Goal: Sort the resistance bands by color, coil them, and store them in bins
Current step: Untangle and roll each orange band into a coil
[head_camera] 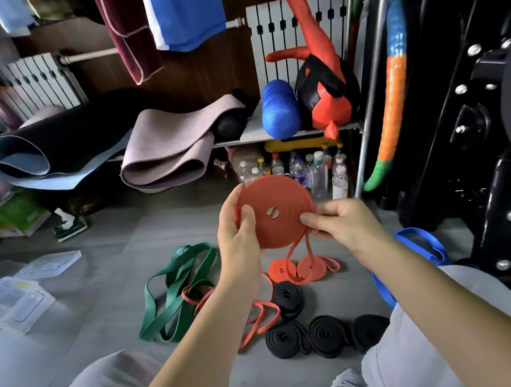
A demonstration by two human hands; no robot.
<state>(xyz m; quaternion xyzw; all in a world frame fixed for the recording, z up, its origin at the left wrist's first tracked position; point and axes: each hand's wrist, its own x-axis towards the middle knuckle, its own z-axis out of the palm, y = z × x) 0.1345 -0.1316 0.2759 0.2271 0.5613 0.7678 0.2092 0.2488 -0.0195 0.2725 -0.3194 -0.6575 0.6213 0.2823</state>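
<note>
Both hands hold up a flat orange coil [277, 203] of resistance band. My left hand [237, 233] grips its left rim, thumb on the face. My right hand [342, 224] pinches its lower right edge, and a loose tail hangs down from there. On the floor below lie two small orange coils [296, 270], a loose orange band [257, 320], several black coils [323, 333], loose green bands [176, 293] and a blue band [422, 243] by my right knee.
Clear plastic bins [10, 299] with lids sit on the grey tile floor at the left. Rolled yoga mats [153, 149] and a blue foam roller [279, 109] rest on a low shelf ahead, bottles [307, 168] beneath it. A black machine frame [482, 157] stands at the right.
</note>
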